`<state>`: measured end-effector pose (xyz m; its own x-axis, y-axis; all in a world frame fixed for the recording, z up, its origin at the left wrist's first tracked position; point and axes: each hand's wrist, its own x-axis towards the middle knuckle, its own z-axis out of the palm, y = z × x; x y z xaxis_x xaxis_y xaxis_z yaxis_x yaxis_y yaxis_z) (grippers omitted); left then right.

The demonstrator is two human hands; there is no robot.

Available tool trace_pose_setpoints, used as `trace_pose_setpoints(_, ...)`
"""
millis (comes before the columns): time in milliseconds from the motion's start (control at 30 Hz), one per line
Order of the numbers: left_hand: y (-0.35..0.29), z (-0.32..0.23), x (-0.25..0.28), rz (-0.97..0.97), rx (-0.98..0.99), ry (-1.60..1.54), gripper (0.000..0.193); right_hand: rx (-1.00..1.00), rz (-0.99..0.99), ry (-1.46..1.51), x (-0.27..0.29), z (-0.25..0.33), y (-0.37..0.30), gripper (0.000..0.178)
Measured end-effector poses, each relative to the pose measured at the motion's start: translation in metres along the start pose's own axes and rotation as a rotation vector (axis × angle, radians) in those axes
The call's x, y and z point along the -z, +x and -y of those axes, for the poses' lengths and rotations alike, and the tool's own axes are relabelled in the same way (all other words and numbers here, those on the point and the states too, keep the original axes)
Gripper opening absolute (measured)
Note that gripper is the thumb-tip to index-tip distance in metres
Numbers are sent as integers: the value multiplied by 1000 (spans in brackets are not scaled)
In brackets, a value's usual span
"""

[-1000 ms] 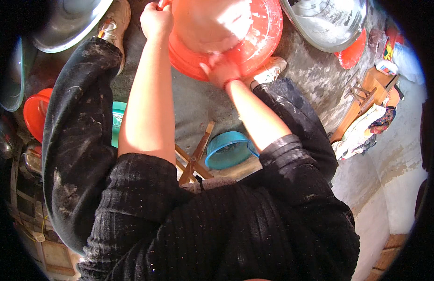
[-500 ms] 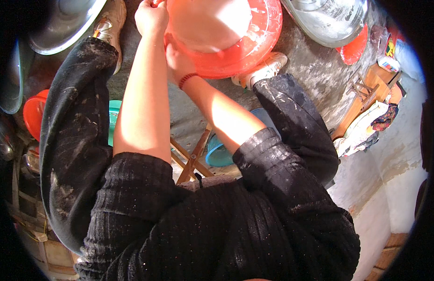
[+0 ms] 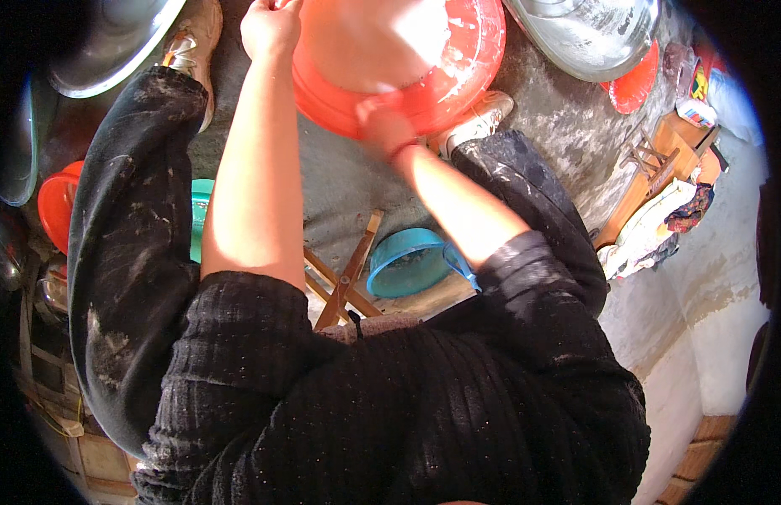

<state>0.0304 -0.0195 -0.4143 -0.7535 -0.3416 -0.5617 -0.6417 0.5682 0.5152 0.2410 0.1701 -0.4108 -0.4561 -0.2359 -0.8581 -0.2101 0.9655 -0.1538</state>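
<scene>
A red plastic basin (image 3: 483,63) stands between my feet, cut off by the top edge of the view. Inside it lies a pale, whitish round mass (image 3: 373,42), sunlit on its upper part; whether it is liquid or solid I cannot tell. My left hand (image 3: 271,32) is closed at the basin's left rim, its fingertips partly out of view. At the near rim is my right hand (image 3: 387,126), smeared by motion, so its fingers do not show clearly. A dark red bracelet circles that wrist.
Large metal bowls stand at upper left (image 3: 121,50) and upper right (image 3: 588,38). Below me are a blue basin (image 3: 407,265), a green basin (image 3: 202,220) and a folding stool's crossed wooden legs (image 3: 350,278). A red bucket (image 3: 60,206) sits left of my leg. Cloths (image 3: 651,231) lie at right.
My right hand has moved right along the basin's near rim, away from my left hand, and the right forearm has swung outward. My left hand stays at the left rim.
</scene>
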Motion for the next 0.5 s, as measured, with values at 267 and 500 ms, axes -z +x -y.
trace_pose_setpoints(267,16,18,26,225,123,-17,61,-47,-547,760,133,115,116,55)
trace_pose_setpoints(500,7,25,8,272,23,-125,36,35,-278,515,59,75,40,56)
